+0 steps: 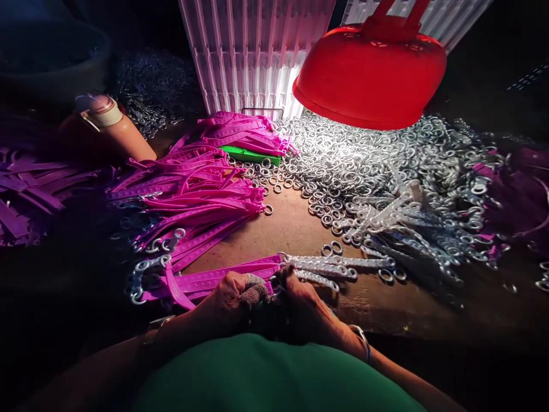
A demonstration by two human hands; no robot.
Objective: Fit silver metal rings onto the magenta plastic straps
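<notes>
My left hand (231, 294) is closed near the table's front edge, grey cloth coverings on its fingers. From it juts the end of a pink plastic strap (178, 292). Close beside it, my right hand (306, 300) is closed in a pinch at the strap's end. What lies between its dark-covered fingertips is too small and shadowed to make out. Just beyond both hands lie more pink straps (240, 268), joined at their right ends to pale, textured strips (317, 263). Metal links (148, 269) hang on the left ends of these straps.
A heap of metal rings (364, 160) spreads under a red lamp (373, 74). Pink straps (193, 189) are piled left of centre, with a green strip (249, 154) among them. Pale strips (394, 220) lie on the right. An orange bottle (124, 134) stands at left, near purple straps (26, 194).
</notes>
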